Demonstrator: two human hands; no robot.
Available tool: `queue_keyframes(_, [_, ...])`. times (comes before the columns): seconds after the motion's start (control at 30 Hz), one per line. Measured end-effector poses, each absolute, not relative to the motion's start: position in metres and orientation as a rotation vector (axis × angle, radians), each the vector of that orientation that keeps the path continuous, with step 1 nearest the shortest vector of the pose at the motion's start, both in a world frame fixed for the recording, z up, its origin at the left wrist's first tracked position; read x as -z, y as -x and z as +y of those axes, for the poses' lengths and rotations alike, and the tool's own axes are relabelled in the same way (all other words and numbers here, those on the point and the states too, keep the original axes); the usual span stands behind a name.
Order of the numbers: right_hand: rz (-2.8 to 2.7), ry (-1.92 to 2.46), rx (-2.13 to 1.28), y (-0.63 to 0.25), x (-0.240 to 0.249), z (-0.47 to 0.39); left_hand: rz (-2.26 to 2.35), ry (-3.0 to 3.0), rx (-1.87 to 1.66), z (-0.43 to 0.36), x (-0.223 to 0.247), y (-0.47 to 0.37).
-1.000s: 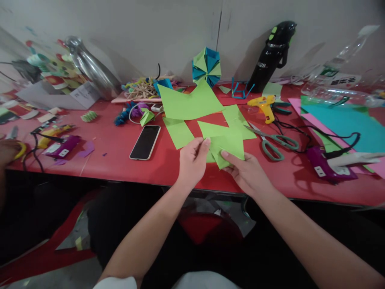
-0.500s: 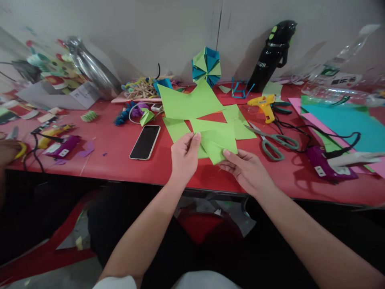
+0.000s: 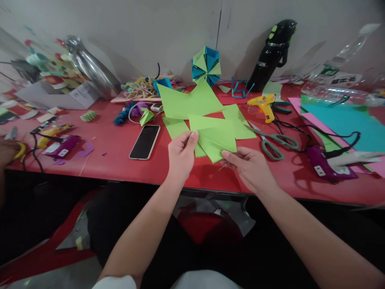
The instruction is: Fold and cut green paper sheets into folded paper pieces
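Observation:
A creased light green paper point(image 3: 215, 134) is held up between my two hands above the red table point(image 3: 105, 120). My left hand point(image 3: 183, 154) pinches its left edge between thumb and forefinger. At its lower right corner, my right hand point(image 3: 248, 164) grips the sheet with the thumb on top and fingers beneath. Behind it lie a larger green sheet point(image 3: 192, 102) and smaller green pieces, one at the right point(image 3: 239, 122) and one at the left point(image 3: 174, 127). A blue and green folded paper ball point(image 3: 206, 66) rests against the wall.
Scissors point(image 3: 273, 142), a yellow glue gun point(image 3: 263, 106) and a purple power strip point(image 3: 327, 164) lie to the right. A phone point(image 3: 145, 142) is at the left. A black bottle point(image 3: 272, 56) stands behind. Another person's hand point(image 3: 9, 152) shows at the far left.
My left hand has shifted slightly left with the green paper's edge, and the sheet looks a little flatter. My right hand keeps its grip nearly in place.

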State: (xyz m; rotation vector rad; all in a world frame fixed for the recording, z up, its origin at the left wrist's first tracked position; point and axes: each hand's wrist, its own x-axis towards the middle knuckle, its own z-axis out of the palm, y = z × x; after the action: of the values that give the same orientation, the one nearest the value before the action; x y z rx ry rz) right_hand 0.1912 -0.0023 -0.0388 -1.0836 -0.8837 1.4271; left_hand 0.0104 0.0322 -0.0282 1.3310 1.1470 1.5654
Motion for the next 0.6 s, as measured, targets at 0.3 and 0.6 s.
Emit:
queue_keyframes(0.3, [-0.933,1.091,-1.433,-0.184,0.047,-0.007,1.177,-1.271,-1.623,0.029,0.036,-0.02])
queue_keyframes(0.6, [-1.094,1.194,-1.399,-0.18,0.045,-0.011,1.133,-1.208,-1.591,0.03,0.038,-0.02])
